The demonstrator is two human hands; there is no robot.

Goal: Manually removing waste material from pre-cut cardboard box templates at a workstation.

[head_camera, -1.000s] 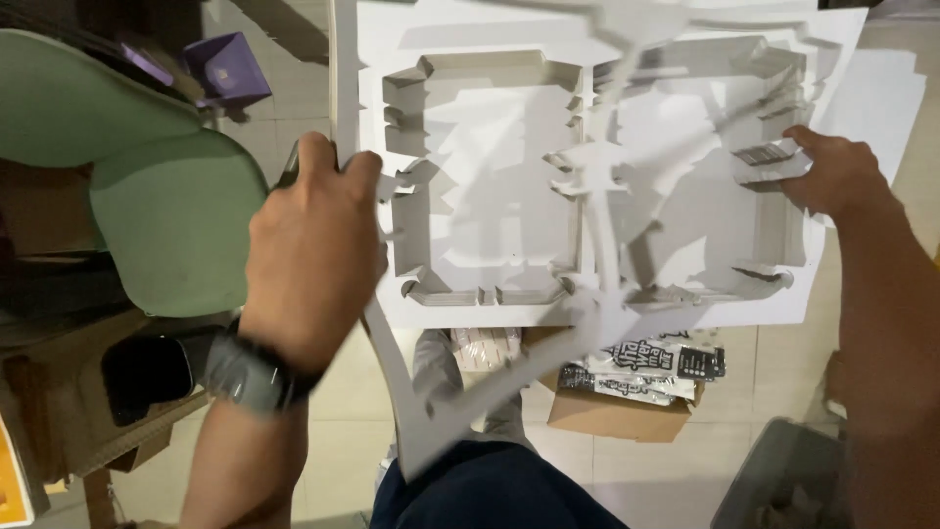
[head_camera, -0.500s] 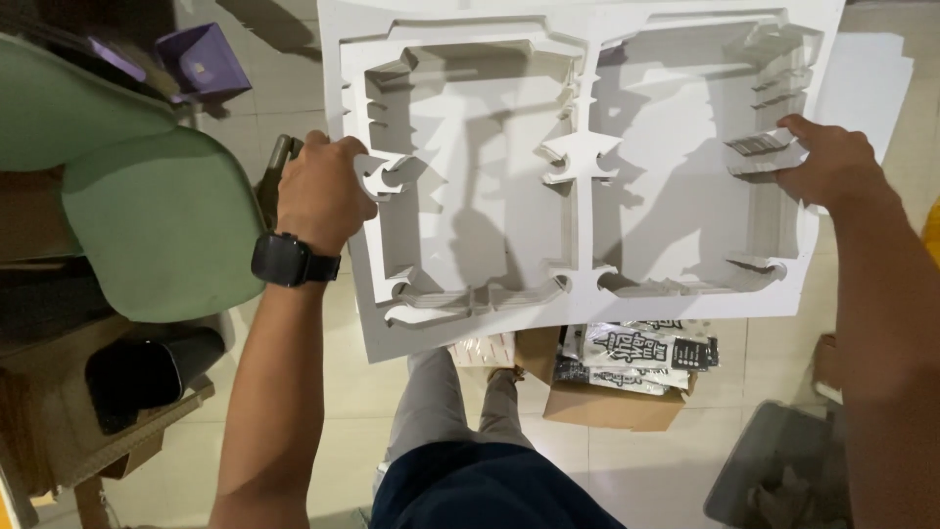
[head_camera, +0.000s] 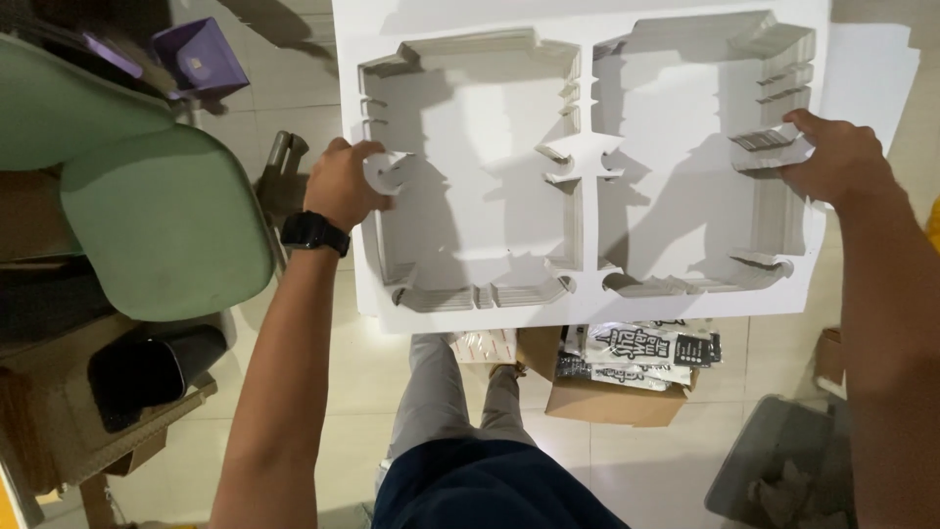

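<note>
White foam insert [head_camera: 587, 176] now held flatter, higher than before; left hand [head_camera: 343, 186] regripped on inner tab, right hand [head_camera: 832, 162] clasps right wall.

Foam packing insert [head_camera: 578, 157]: white moulded polystyrene look, matt, slightly grainy on cut walls, smooth on flat faces. Chair seats [head_camera: 162, 216]: pale green plastic, smooth, low sheen. Watch [head_camera: 313, 233] on left wrist: black, matt strap, looks rubbery. Box [head_camera: 607, 397] on the floor: brown corrugated cardboard, dull. Floor [head_camera: 333, 392]: light tile, glossy, smooth. Trousers [head_camera: 441, 402]: grey woven cloth, matt.
</note>
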